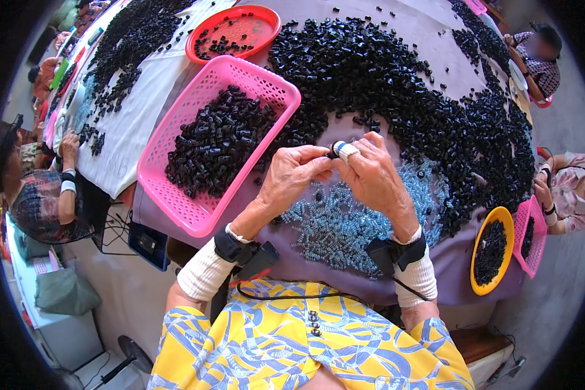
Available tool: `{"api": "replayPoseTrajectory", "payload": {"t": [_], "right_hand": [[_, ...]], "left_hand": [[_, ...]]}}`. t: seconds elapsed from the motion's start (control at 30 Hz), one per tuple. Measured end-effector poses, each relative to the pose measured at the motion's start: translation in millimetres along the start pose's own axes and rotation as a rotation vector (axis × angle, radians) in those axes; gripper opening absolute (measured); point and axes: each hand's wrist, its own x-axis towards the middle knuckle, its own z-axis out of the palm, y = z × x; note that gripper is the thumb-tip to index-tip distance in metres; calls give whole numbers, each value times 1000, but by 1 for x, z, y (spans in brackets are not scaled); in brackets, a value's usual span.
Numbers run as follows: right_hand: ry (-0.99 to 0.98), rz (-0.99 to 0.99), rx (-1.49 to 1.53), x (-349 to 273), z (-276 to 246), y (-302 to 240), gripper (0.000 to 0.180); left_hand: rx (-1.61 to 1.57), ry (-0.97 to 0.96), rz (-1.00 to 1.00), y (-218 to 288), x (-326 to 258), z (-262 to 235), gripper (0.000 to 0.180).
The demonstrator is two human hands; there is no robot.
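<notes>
- Both left hand (285,179) and right hand (376,181) have fingers (311,154) clamped on one black part (333,155).
- Pink basket (187,216): nine o'clock from them.
- Blue coils (344,229): five o'clock.
- Black heap (370,75): one o'clock.

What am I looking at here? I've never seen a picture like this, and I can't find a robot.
There is no robot: you see a person's own bare left hand and right hand. A wide fisheye camera worn on their head looks down, so straight edges bend near the rim and the yellow patterned shirt shows below. This is the only view.

Their fingertips meet around a small dark piece, too covered to make out fully. Beneath, on a purple cloth, lie small pale-blue coils that look like springs. Beyond spreads a large heap of black parts. More black parts fill a pink basket on the left and lie in a red tray behind it.
</notes>
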Motion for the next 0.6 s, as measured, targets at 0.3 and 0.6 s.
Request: {"api": "replayPoseTrajectory", "payload": {"t": [0.3, 0.6], "right_hand": [[255, 114, 177, 19, 0, 2, 7], [-69, 168, 40, -7, 21, 24, 14]], "left_hand": [[-71, 26, 79, 7, -1, -13, 21], [-69, 52, 99, 6, -7, -25, 23]]}}
